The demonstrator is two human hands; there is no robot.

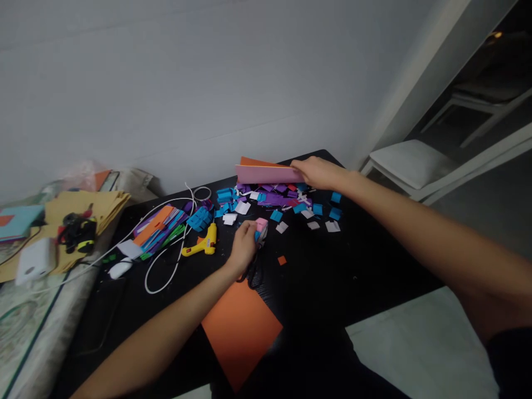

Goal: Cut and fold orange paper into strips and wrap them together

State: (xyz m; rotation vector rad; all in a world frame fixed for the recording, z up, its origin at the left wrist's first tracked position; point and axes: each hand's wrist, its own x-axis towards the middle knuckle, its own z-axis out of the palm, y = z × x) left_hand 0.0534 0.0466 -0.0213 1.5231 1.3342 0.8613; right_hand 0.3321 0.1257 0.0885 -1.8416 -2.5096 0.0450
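Note:
My right hand (316, 172) is closed on the edge of a few sheets of coloured paper (270, 175), pink in front with orange behind, held upright over the pile at the back. In the middle, my left hand (244, 244) is closed round a small bundle of paper pieces (261, 226), pink, blue and greyish; its exact make-up is partly hidden by the fingers. Black scissors (254, 277) lie just below this hand, partly covered by it. A square orange sheet (243, 332) rests flat in front, its upper corner by the scissors.
Blue, purple and white paper cuttings (286, 200) spread along the table's back. A yellow glue gun (203, 241), a looped white cable (160, 289) and stacked coloured strips (158, 227) lie left. Brown envelopes (83, 208) are farther left; a white chair (409, 160) stands right.

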